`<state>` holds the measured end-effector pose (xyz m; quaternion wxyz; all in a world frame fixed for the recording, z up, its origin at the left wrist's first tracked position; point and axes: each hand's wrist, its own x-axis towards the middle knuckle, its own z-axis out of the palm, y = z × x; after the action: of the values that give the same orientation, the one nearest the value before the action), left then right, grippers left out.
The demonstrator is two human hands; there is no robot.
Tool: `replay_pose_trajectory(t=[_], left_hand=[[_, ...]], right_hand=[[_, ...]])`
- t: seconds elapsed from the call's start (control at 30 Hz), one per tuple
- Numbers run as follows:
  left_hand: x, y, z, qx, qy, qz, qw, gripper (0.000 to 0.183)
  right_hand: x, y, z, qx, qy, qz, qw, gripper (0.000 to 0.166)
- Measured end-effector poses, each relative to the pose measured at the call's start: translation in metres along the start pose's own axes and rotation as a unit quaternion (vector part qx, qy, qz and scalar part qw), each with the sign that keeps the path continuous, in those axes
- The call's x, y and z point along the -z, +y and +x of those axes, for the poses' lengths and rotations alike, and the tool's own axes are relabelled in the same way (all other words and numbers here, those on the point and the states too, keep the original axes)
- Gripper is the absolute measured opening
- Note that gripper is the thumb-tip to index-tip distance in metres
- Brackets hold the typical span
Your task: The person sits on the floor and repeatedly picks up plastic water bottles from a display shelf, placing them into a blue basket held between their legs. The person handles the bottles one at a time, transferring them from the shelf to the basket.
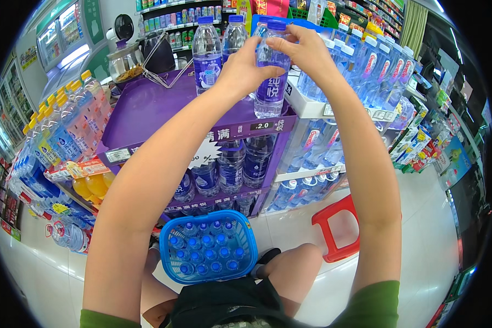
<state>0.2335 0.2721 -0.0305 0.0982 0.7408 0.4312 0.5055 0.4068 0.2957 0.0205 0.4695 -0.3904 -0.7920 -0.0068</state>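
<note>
On the purple display shelf (156, 98), a clear water bottle (269, 98) with a purple label and blue-purple cap stands upright at the front right corner. My left hand (248, 67) wraps its middle from the left, thumb across the label. From the right, my right hand (301, 47) holds its upper part just below the cap. A matching bottle (208, 61) stands to the left of my left hand, with a second one (234, 35) beside it, partly hidden by that hand. Another purple cap shows behind the held bottle; its body is mostly hidden.
A blue plastic basket (209, 279) of capped bottles sits on the floor between my legs. A red plastic stool (326, 235) is at right. Racks of water bottles (365, 61) and yellow-capped drink bottles (71, 119) flank the shelf. A wire rack and glass jar (125, 61) border its back left.
</note>
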Motion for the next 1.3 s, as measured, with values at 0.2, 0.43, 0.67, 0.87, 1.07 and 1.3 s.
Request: replay_pose_trajectory(t=[0.2, 0.43, 0.67, 0.87, 1.07, 1.3], left_hand=[[-0.006, -0.008, 0.012, -0.001, -0.015, 0.033, 0.999, 0.083], [-0.009, 0.035, -0.015, -0.068, -0.016, 0.003, 0.998, 0.056], [0.028, 0.018, -0.136, -0.242, -0.036, 0.02, 0.969, 0.044], [0.018, -0.065, -0.294, 0.025, -0.206, -0.029, 0.978, 0.042], [-0.054, -0.186, -0.418, 0.224, -0.308, 0.029, 0.924, 0.048], [-0.117, -0.24, -0.468, 0.37, -0.344, 0.037, 0.863, 0.056]], right_hand=[[-0.004, 0.015, 0.007, -0.019, 0.006, 0.007, 1.0, 0.046], [0.005, 0.026, -0.035, 0.177, 0.291, -0.234, 0.91, 0.053], [-0.05, -0.063, -0.185, 0.209, 0.103, 0.005, 0.972, 0.017], [-0.151, -0.067, -0.308, 0.055, -0.127, 0.195, 0.971, 0.008], [-0.287, 0.008, -0.433, -0.145, -0.386, 0.017, 0.911, 0.019], [-0.346, 0.04, -0.492, -0.259, -0.503, -0.082, 0.82, 0.044]])
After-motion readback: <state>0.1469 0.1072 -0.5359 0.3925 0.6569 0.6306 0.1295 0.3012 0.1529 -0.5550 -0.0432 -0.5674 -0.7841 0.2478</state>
